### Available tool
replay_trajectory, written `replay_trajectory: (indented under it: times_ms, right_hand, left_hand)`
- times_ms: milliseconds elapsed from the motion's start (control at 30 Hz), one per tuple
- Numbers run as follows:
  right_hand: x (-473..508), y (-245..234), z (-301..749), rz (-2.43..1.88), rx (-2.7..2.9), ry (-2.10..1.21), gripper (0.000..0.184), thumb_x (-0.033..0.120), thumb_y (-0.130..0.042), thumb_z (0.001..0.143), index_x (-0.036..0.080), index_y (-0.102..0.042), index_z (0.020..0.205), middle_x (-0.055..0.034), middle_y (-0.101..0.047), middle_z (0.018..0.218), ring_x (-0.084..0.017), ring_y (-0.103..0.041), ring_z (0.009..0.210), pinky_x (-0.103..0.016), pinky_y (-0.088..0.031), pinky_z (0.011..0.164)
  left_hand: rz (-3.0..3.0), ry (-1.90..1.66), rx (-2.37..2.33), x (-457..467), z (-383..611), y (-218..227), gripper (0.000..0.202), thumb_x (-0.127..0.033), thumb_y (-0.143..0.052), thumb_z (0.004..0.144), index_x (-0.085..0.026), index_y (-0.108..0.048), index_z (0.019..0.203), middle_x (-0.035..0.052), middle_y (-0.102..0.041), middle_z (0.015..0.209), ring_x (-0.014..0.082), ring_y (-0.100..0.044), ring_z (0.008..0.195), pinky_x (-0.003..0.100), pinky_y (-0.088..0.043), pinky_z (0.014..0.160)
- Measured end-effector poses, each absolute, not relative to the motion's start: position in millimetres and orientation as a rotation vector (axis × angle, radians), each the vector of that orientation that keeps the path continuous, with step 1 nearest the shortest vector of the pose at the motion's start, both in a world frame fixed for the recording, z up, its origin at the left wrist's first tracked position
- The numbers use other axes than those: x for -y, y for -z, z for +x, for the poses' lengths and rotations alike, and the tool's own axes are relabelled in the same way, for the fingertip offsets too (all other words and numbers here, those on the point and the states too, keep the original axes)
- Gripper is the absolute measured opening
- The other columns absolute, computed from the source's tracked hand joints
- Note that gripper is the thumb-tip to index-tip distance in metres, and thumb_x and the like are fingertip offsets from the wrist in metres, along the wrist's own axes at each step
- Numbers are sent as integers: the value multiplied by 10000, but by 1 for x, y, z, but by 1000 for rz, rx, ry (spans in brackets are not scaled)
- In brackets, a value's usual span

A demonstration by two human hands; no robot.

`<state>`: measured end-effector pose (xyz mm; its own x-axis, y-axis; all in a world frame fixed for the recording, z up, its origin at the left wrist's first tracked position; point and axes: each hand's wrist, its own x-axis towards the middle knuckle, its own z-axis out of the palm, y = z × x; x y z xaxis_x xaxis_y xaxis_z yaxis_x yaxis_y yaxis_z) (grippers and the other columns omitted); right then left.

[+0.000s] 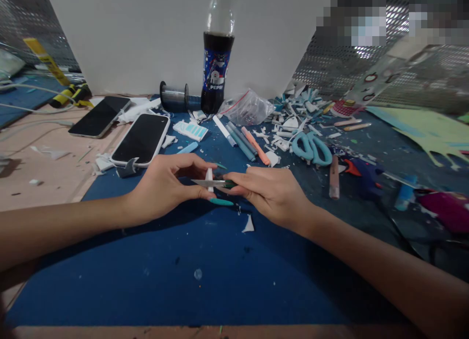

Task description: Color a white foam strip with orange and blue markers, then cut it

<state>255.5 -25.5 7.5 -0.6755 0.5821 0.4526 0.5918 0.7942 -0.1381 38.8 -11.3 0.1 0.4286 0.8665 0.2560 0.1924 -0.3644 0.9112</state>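
My left hand [164,185] pinches a small white strip [210,175], perhaps foam, upright between thumb and fingers. Long teal shapes that look like nails extend from the thumb and finger tips. In my right hand [273,190] is a craft knife [229,183] with a green handle, gripped near its blade. The pointed blade lies level across the middle of the white strip, its tip reaching toward my left palm. Whether it has cut into the strip I cannot tell. A white scrap [248,223] lies on the blue mat [164,280] below my hands.
Behind my hands are a white-cased phone [141,138], a dark phone [100,116], a spool [174,97], a Pepsi bottle [217,70] and several markers [242,139]. Toward the right lie blue-handled scissors [311,148], a scrap pile [296,109] and a blue glue gun [366,175].
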Motion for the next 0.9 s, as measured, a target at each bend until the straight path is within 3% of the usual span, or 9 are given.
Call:
replay_trajectory:
  times_ms: [267,900]
  right_hand:
    - [24,-9,255,-868,2503,72,315,298,-386,922,132,-645,855,0,-513,518,-83,-424,453,-205,-262,441]
    - [25,-6,253,-852,2505,106,291,295,-410,915,123,-644,894,-5,-521,532,-84,-457,476,-207,-290,461]
  left_hand:
    - [1781,-1035,-880,12,39,-2,237,-220,-778,574,-193,-646,770,-25,-670,753,120,-628,714,207,-535,680]
    - [1882,-950,-891,13,40,-3,202,-237,-760,611,-183,-640,764,-4,-688,831,152,-652,814,228,-546,736]
